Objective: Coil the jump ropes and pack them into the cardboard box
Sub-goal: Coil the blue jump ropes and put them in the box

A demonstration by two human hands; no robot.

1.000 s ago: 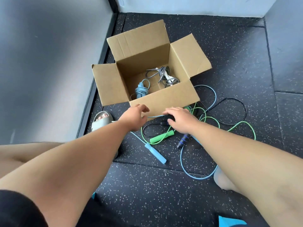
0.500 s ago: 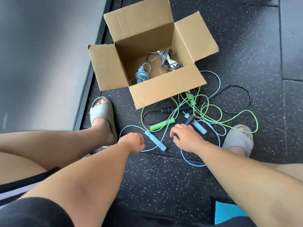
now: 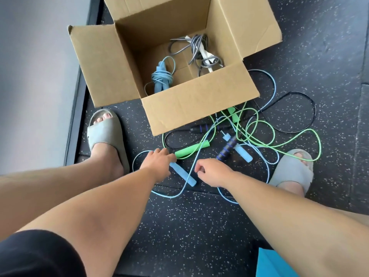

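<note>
An open cardboard box [image 3: 199, 100] stands on the dark floor. Inside lie a coiled light blue rope [image 3: 160, 76] and a coiled grey rope [image 3: 199, 50]. In front of the box, green, light blue and black ropes lie tangled. My left hand [image 3: 157, 162] rests on the upper end of a light blue handle [image 3: 182, 175], its fingers stretched out to the green handle [image 3: 192, 149]. My right hand [image 3: 213, 171] hovers with curled fingers just right of the light blue cord [image 3: 191, 172], near the black handle with blue rings [image 3: 226, 147]. It holds nothing that I can see.
My feet in grey sandals flank the tangle, the left foot [image 3: 106, 134] and the right foot [image 3: 293, 168]. A grey wall [image 3: 30, 76] runs along the left, close to the box. A bright blue object [image 3: 267, 264] shows at the bottom right.
Both hands drew back from the box's front wall toward me and down to the rope tangle. The left hand has uncurled over the blue handle. The right hand's fingers have curled.
</note>
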